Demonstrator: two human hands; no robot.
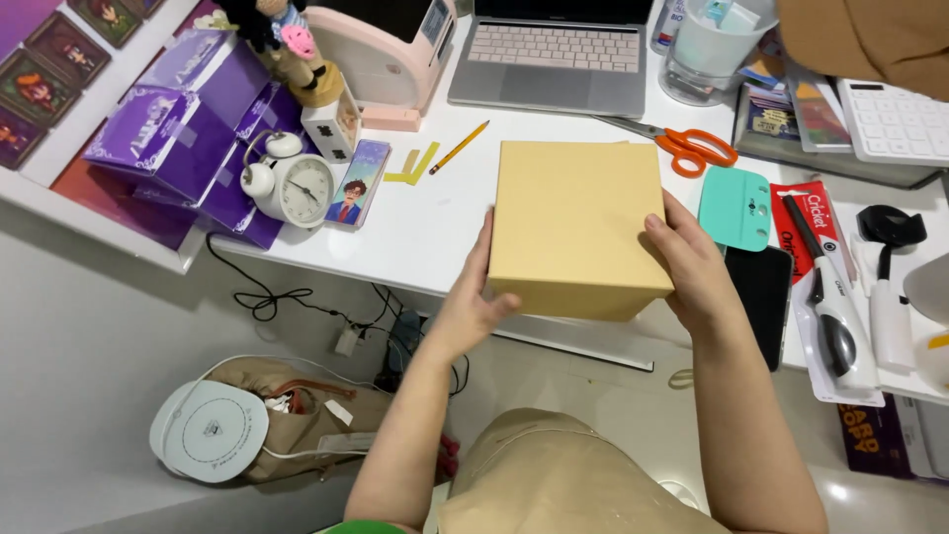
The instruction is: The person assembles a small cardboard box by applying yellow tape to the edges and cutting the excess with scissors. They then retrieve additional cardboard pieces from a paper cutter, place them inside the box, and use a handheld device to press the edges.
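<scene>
Two hands — left hand, right hand — grip the plain tan cardboard box by its sides, above the white desk's near edge — held up.

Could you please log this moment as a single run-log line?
left hand: grips box's left side | right hand: grips right side | tan cardboard box: held over white desk edge
</scene>
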